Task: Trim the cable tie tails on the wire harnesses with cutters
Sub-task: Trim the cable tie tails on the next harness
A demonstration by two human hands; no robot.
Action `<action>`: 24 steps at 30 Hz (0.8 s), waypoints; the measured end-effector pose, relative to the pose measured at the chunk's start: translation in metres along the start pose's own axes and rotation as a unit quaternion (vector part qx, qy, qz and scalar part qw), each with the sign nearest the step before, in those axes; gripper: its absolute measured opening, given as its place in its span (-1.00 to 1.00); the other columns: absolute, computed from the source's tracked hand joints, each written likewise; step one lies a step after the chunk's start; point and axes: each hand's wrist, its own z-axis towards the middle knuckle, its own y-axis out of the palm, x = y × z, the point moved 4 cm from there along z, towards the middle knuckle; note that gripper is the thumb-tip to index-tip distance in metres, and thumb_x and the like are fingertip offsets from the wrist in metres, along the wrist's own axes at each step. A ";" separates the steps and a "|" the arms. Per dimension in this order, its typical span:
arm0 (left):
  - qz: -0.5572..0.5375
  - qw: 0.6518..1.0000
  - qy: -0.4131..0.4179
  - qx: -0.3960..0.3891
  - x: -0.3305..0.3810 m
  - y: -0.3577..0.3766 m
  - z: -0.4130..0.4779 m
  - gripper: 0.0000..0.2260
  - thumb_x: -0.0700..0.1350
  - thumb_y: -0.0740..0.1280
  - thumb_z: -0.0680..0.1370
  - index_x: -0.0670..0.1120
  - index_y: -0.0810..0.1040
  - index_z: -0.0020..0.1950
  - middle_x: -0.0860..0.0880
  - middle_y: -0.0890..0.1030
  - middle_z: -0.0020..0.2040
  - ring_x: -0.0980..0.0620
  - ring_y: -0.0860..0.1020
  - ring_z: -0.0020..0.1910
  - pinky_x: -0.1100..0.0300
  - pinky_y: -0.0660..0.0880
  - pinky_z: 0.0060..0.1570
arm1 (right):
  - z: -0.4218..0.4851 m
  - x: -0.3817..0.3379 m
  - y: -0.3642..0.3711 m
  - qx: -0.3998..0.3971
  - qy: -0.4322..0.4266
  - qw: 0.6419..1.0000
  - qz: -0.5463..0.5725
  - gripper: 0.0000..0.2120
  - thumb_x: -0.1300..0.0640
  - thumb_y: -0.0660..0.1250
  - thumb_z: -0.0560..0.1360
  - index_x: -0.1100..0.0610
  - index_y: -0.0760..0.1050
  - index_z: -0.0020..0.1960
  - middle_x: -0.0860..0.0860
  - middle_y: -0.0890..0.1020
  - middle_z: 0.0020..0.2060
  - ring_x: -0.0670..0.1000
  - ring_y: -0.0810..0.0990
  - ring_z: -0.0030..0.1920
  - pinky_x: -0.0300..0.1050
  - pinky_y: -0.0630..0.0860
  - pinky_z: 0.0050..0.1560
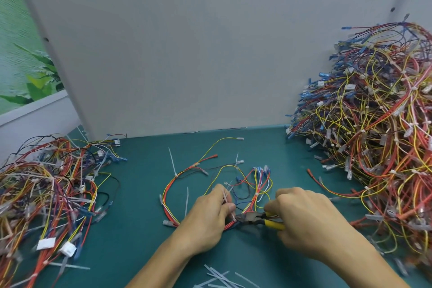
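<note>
Left hand pinches harness; right hand grips cutters.

A teal mat covers the bench and runs back to a pale grey panel; the panel stands upright along the mat's far edge and fills most of the view; 2 small dark spots mark it, 1 near its left edge and 1 near the upper right; left of the panel shows a blurred green leafy backdrop; below it a white ledge slants down toward the left.
</note>
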 end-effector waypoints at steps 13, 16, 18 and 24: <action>-0.005 1.000 -0.008 -0.003 -0.002 -0.001 0.000 -0.87 -0.09 0.21 0.61 0.00 0.39 -0.14 0.15 0.45 -0.38 0.31 0.40 -0.37 0.41 0.28 -0.34 | 0.001 -0.003 -0.001 0.015 -0.021 0.999 -0.035 -0.84 0.12 0.19 0.43 0.01 0.44 -0.01 -0.05 0.26 -0.23 0.14 0.49 -0.04 -0.08 0.18 -0.25; -0.004 1.000 -0.009 -0.007 -0.003 0.000 0.000 -0.86 -0.09 0.21 0.61 0.01 0.38 -0.15 0.13 0.47 -0.34 0.30 0.40 -0.35 0.40 0.28 -0.31 | 0.002 -0.003 -0.001 0.008 -0.026 0.999 -0.037 -0.90 0.13 0.19 0.43 0.01 0.38 -0.07 -0.04 0.24 -0.27 0.13 0.50 -0.01 -0.07 0.14 -0.37; -0.003 1.000 -0.007 -0.009 -0.003 0.000 0.000 -0.85 -0.09 0.22 0.61 0.02 0.37 -0.16 0.13 0.48 -0.33 0.30 0.40 -0.33 0.40 0.28 -0.31 | 0.003 -0.003 0.000 0.002 -0.028 0.999 -0.034 -0.93 0.13 0.19 0.43 -0.02 0.33 -0.11 -0.06 0.20 -0.31 0.13 0.50 -0.02 -0.12 0.08 -0.44; 0.000 1.000 -0.010 -0.015 -0.005 0.002 0.001 -0.86 -0.07 0.21 0.61 0.03 0.37 -0.15 0.09 0.50 -0.27 0.23 0.38 -0.32 0.34 0.29 -0.29 | 0.003 -0.003 0.001 0.006 -0.024 0.998 -0.055 -0.91 0.13 0.19 0.44 0.01 0.41 -0.06 -0.06 0.33 -0.20 0.18 0.36 -0.19 -0.13 0.10 -0.44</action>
